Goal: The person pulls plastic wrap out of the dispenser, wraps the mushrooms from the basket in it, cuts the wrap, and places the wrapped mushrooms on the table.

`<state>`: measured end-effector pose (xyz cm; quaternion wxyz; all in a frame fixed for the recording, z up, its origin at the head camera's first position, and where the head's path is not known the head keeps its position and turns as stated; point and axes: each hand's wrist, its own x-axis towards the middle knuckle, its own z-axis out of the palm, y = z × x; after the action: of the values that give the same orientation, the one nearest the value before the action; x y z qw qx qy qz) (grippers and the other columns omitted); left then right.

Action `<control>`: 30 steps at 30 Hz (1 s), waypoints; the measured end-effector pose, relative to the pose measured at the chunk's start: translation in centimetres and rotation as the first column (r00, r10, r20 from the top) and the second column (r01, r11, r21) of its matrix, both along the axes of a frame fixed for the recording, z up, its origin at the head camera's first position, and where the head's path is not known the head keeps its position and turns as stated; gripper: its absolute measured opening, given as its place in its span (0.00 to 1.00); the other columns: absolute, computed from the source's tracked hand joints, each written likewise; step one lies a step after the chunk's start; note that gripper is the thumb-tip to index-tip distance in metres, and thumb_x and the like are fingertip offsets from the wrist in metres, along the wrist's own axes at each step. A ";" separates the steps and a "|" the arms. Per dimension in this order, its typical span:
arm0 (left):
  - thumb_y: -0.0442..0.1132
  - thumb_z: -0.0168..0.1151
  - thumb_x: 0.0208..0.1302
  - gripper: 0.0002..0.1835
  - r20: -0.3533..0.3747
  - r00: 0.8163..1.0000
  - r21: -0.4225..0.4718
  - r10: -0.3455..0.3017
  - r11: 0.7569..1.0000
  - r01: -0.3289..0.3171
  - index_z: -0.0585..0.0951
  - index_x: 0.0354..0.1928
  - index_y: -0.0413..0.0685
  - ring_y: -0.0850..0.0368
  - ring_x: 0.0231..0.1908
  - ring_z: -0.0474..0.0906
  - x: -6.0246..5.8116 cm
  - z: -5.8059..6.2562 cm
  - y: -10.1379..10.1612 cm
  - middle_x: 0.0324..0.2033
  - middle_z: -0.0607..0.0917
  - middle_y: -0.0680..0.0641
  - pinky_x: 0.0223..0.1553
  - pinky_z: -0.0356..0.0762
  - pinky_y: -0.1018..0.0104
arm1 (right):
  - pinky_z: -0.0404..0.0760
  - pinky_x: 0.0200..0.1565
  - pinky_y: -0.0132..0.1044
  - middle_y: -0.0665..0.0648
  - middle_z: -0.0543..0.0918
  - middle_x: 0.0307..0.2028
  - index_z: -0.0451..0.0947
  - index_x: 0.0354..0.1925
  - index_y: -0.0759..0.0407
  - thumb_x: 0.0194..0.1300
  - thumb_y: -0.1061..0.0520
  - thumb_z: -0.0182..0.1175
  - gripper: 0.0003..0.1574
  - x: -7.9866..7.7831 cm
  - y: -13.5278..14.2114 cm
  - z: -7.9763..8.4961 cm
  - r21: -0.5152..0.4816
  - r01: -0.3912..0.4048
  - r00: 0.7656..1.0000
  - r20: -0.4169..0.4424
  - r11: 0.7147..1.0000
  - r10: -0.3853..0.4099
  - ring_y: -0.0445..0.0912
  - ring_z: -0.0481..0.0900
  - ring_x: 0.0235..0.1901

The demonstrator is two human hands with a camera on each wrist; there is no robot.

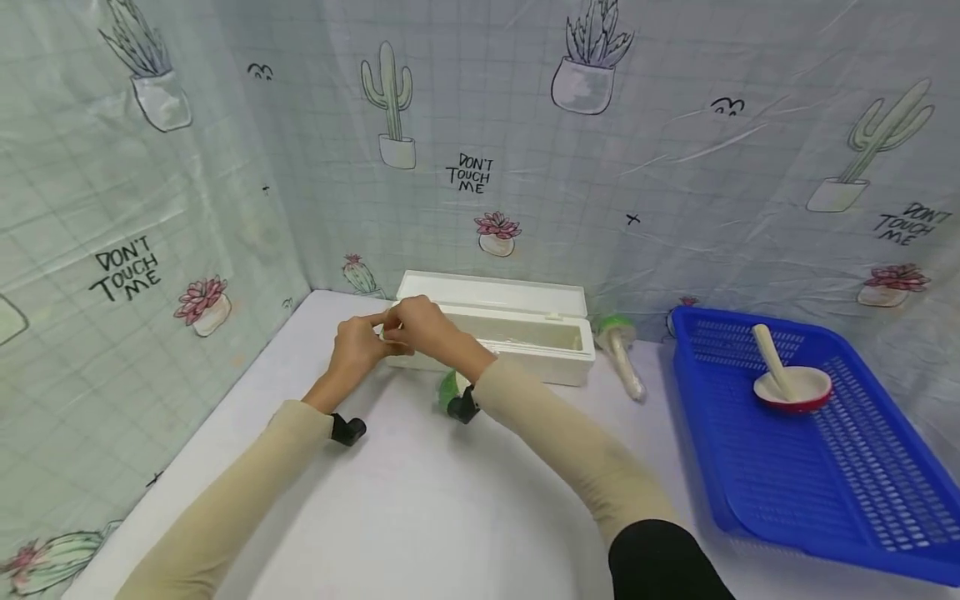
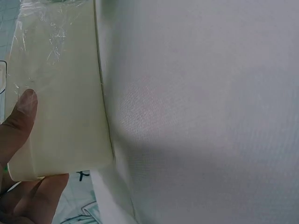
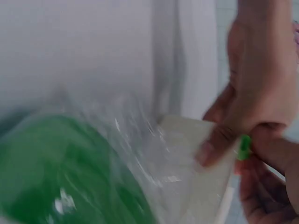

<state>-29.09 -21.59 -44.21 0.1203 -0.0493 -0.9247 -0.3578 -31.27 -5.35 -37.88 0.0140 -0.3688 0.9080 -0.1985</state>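
both hands meet at the left end of a long white box (image 1: 551, 367) at the far side of the table (image 1: 420, 500), its lid (image 1: 491, 292) tipped open on the far side. the left hand (image 1: 354, 346) grips that end, thumb flat on the near face and fingers curled about the end, so the box runs off to the right of them. the right hand (image 1: 422, 325) has its fingers drawn narrow at the same end, pinching a small green piece (image 3: 244, 147) right beside the left thumb. a green bowl (image 1: 450, 392) in clear film (image 3: 126, 135) lies just nearer than the box, under the right wrist. right of the box is a plastic-wrapped handle with a green end (image 1: 622, 358), and farther right, a blue basket (image 1: 701, 467) holding a red-and-white dish (image 1: 813, 385) and spoon (image 1: 771, 354).
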 end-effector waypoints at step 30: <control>0.43 0.83 0.49 0.45 0.064 0.997 -0.053 -0.047 0.997 0.050 0.74 0.69 0.41 0.53 0.28 0.70 0.2 0.4 -0.3 0.41 0.87 0.36 0.27 0.64 0.64 | 0.82 0.39 0.30 0.52 0.90 0.39 0.90 0.40 0.58 0.70 0.55 0.66 0.09 -1.7 -1.6 0.2 0.105 0.051 0.997 0.046 0.993 -0.056 0.43 0.84 0.35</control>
<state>-28.92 -21.85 -43.78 0.0811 -0.0636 -0.9360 -0.3366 -32.94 -6.94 -37.66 0.0499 -0.3382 0.9260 -0.1604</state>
